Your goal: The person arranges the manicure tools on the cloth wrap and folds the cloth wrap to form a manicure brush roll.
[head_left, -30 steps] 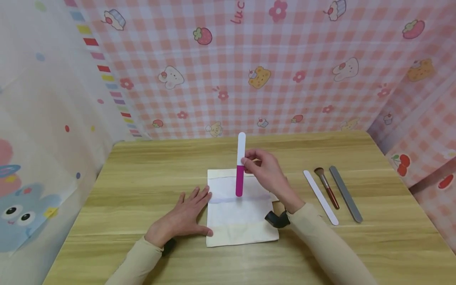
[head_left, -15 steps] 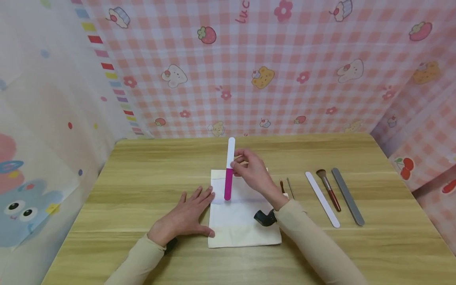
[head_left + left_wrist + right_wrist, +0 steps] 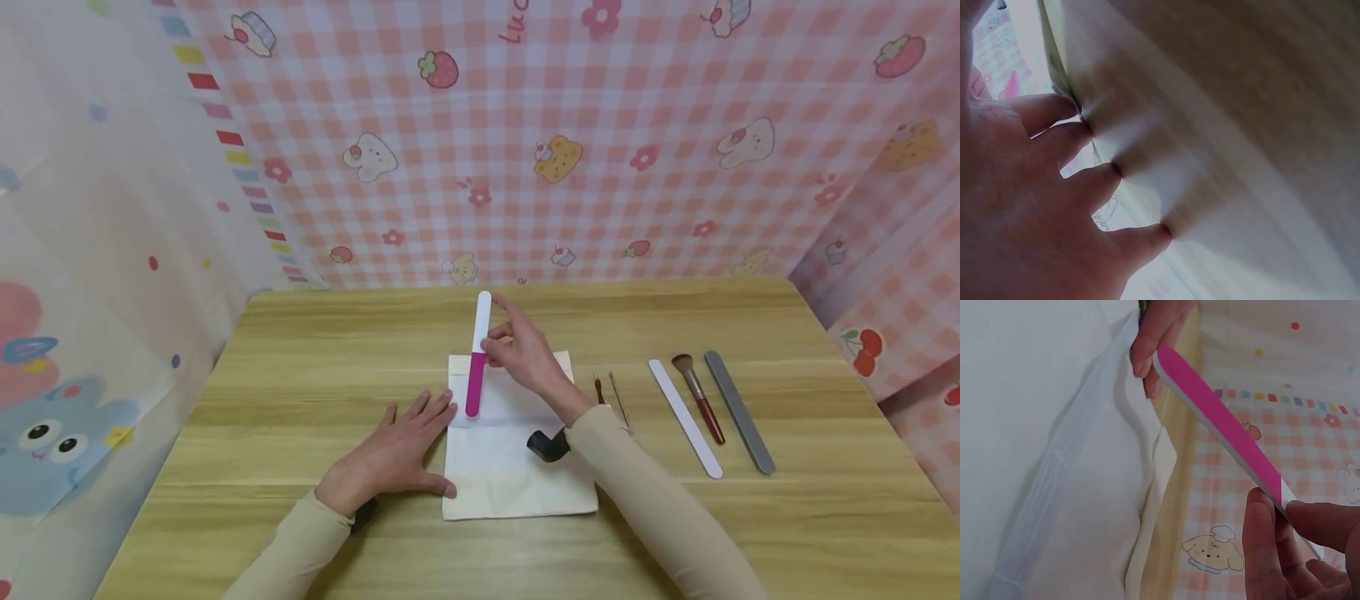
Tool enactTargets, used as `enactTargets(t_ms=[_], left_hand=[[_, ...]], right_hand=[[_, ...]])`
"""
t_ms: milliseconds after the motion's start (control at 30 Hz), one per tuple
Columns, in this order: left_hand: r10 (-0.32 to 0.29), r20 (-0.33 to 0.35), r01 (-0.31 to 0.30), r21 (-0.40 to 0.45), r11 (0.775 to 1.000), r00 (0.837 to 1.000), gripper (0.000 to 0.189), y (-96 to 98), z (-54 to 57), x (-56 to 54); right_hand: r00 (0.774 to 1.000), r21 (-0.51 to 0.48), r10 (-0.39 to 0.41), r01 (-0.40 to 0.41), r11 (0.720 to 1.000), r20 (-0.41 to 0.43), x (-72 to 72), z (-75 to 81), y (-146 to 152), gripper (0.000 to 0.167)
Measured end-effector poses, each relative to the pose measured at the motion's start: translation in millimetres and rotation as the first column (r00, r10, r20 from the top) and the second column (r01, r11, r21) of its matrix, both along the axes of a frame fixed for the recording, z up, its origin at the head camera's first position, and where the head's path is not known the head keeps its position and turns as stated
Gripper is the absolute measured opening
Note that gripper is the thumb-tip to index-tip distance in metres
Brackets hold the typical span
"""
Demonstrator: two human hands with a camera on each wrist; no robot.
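Observation:
A nail file (image 3: 476,383), half white and half magenta, is pinched near its middle by my right hand (image 3: 523,350). In the right wrist view the file (image 3: 1229,428) slants, its magenta end away from the fingers and close to the left fingertips. Beneath it in the head view lies a cream-white cloth pouch (image 3: 517,483) with a pale band across it; the file looks held above the pouch. My left hand (image 3: 397,454) lies spread on the table, fingertips and thumb touching the pouch's left edge. In the left wrist view the left hand (image 3: 1041,169) shows its fingertips on the surface.
Right of the pouch lie two thin tools, one with a brown handle (image 3: 598,388) and one metal rod (image 3: 619,398). Farther right are a white nail file (image 3: 685,418), a brush (image 3: 699,400) and a grey file (image 3: 738,412). Patterned cloths hang behind and beside the wooden table (image 3: 322,350).
My right hand has moved left with the nail file, now over the pouch's left part, and its index finger has straightened upward. The two thin tools have come into view. My left hand stays put.

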State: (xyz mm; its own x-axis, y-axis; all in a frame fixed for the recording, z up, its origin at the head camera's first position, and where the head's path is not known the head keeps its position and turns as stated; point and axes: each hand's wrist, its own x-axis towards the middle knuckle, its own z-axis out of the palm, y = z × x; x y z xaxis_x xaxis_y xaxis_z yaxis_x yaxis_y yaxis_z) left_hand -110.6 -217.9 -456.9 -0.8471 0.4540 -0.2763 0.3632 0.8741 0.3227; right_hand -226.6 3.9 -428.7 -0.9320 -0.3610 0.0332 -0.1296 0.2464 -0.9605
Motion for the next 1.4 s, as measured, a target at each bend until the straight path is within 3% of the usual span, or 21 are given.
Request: enactTargets(t_ms=[200,767,1067,1400], left_hand=[[0.002,0.004,-0.002,0.006,1.0,1.0,0.114,1.0,1.5,-0.5],[0.009,0.002,-0.009,0.009,1.0,1.0,0.116,-1.0,1.7,-1.8],[0.003,-0.005,-0.002,0.011,1.0,1.0,0.115,-1.0,0.6,-0.9],[0.01,-0.003,-0.01,0.007,1.0,1.0,0.115,-0.5,1.7,0.9]], right_hand=[[1.0,0.021,-0.006,0.007,1.0,-0.028,-6.6,-5.9,-2,0.083],[0.999,0.044,0.007,-0.008,0.999,0.038,-8.8,-15.5,-7,0.073],[0.998,-0.001,-0.064,0.064,0.998,0.027,-14.6,-16.0,-9,0.074],[0.997,0.075,-0.009,0.003,0.997,0.071,-8.3,-21.0,-8,0.067]])
